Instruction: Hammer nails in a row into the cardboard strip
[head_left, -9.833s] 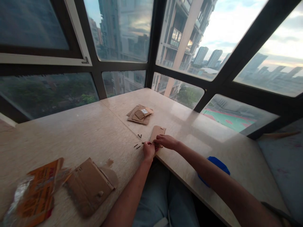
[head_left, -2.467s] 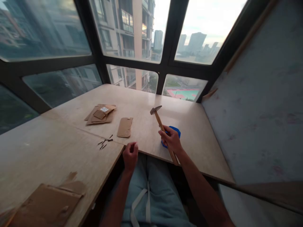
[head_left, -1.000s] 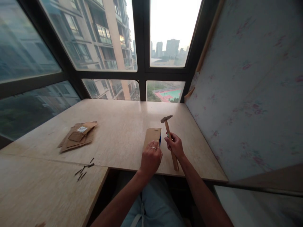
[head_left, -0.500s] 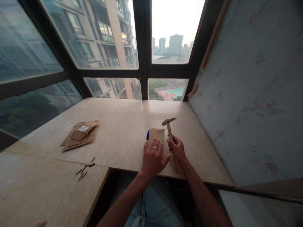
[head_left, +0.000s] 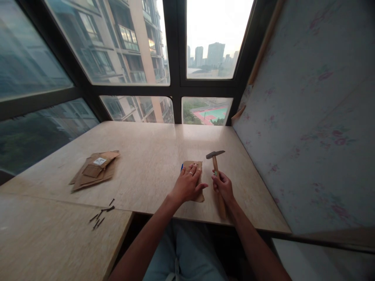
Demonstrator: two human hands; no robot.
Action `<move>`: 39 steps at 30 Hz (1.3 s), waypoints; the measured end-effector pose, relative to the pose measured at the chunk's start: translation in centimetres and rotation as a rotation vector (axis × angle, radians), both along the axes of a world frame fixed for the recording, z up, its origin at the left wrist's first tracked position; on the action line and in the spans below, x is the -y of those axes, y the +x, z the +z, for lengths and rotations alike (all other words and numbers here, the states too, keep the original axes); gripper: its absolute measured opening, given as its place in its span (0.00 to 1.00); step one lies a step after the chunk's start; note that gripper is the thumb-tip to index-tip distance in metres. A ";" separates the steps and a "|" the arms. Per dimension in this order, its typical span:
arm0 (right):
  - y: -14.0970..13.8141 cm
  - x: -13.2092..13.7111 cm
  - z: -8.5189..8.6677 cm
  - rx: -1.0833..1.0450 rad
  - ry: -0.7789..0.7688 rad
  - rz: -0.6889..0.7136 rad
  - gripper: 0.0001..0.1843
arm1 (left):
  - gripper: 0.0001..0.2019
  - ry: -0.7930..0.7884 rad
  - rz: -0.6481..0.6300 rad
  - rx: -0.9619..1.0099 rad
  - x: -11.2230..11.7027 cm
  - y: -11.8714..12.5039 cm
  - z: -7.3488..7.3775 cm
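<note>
My left hand (head_left: 188, 184) lies on a small piece of brown cardboard (head_left: 199, 197) near the front edge of the tabletop (head_left: 152, 144), fingers spread flat over it. A blue object (head_left: 182, 168) shows at the cardboard's far left corner, mostly hidden beneath it. My right hand (head_left: 224, 186) grips the wooden handle of a hammer (head_left: 215, 165), which stands nearly upright just right of the cardboard, its metal head up and pointing left.
A stack of brown cardboard pieces (head_left: 93, 171) with a white label lies at the left. Several dark nails (head_left: 101, 214) are scattered near the seam between the two table boards. A pale board wall (head_left: 307, 109) closes the right side. Windows run along the back.
My left hand has pressed the cardboard down flat over the blue object. The hammer has moved slightly to the right and stays upright in my right hand.
</note>
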State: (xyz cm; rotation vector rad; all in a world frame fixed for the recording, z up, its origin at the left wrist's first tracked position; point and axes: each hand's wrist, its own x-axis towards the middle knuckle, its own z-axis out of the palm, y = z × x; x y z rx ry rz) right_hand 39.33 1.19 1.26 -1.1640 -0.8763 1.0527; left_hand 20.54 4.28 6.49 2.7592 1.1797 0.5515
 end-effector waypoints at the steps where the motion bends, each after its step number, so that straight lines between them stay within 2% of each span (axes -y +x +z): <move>1: 0.1 -0.1 -0.2 0.000 -0.008 -0.010 0.27 | 0.32 0.003 0.008 0.007 0.0 -0.2 -0.1; 10: 0.0 -0.5 -0.6 0.002 -0.059 -0.035 0.27 | 0.22 -0.024 0.009 0.027 -0.3 -1.8 0.4; 15: 0.2 -0.4 -0.6 0.018 -0.073 -0.032 0.27 | 0.24 0.021 0.055 0.100 -0.2 -1.9 0.8; 18: 0.3 -0.4 -0.8 0.030 -0.077 -0.042 0.28 | 0.24 0.052 0.115 0.176 0.0 -3.6 0.8; 21: 0.3 -0.3 -0.9 0.044 -0.078 -0.042 0.30 | 0.22 0.080 0.231 0.288 0.8 -7.3 -0.1; 25: 0.2 0.1 -0.8 0.059 -0.090 -0.022 0.32 | 0.18 0.151 0.521 0.401 3.6 -15.1 -2.1; 29: 0.2 0.3 -0.4 0.066 -0.114 -0.008 0.32 | 0.15 0.247 0.918 0.334 8.0 -23.4 -3.9; 31: 0.3 0.4 -0.4 0.059 -0.125 -0.002 0.31 | 0.15 0.221 1.041 0.234 10.0 -26.6 -4.7; 35: 0.6 0.5 -0.6 0.033 -0.138 -0.012 0.29 | 0.16 0.078 1.076 0.103 12.3 -30.1 -6.3; 39: 0.9 0.7 -0.8 0.006 -0.136 -0.023 0.27 | 0.15 0.012 1.116 0.082 12.9 -30.7 -6.9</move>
